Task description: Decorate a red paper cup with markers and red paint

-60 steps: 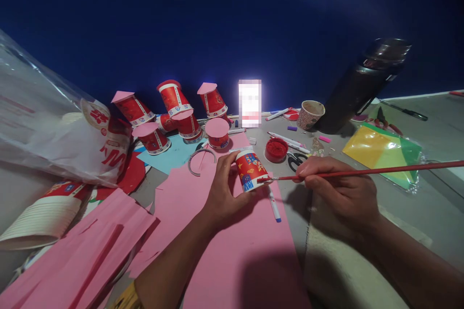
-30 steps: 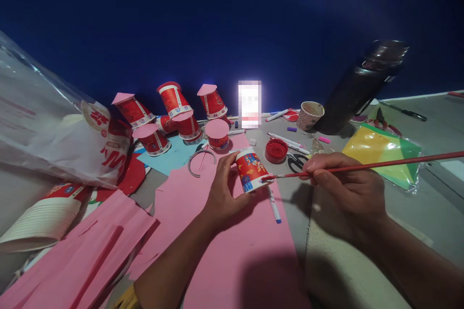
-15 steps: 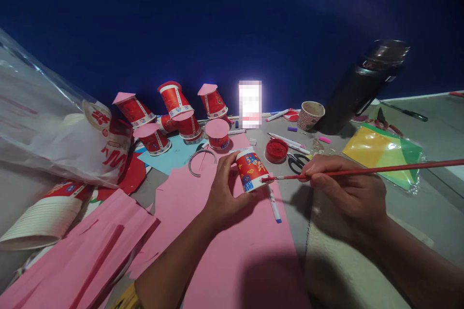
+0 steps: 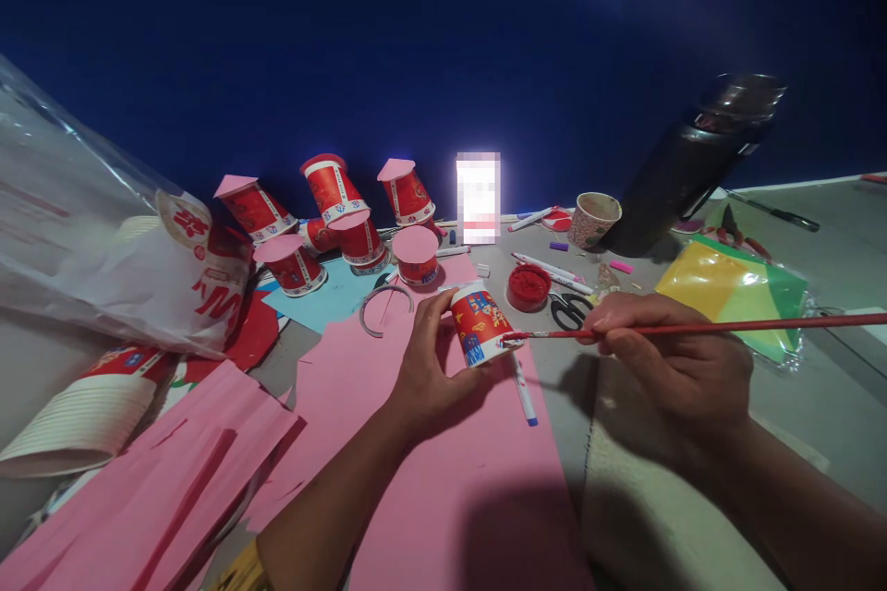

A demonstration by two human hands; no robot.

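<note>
My left hand point(image 4: 433, 365) grips a red and white paper cup point(image 4: 479, 323), fingers round its far side and thumb under its lower edge. The cup is tilted over a pink paper sheet point(image 4: 422, 480). In my right hand point(image 4: 665, 351) a long red paintbrush point(image 4: 762, 326) is pinched, pointing left. Its red-wet tip touches the white rim at the cup's lower right. Behind the brush sits a small tub of red paint point(image 4: 528, 286), with black-handled scissors point(image 4: 570, 309) beside it. A white marker point(image 4: 525, 391) lies right of the cup.
Several red cups point(image 4: 291, 266) with pink paper discs stand at the back left. A plastic bag point(image 4: 125, 249) and folded pink paper point(image 4: 159, 471) occupy the left. A lit screen point(image 4: 478, 199), a patterned cup point(image 4: 594, 220), a dark flask point(image 4: 693, 166) and a yellow-green packet point(image 4: 731, 291) are farther back.
My right hand has shifted slightly right, with the brush tip still on the cup's rim. The cup has turned a little in my left hand.
</note>
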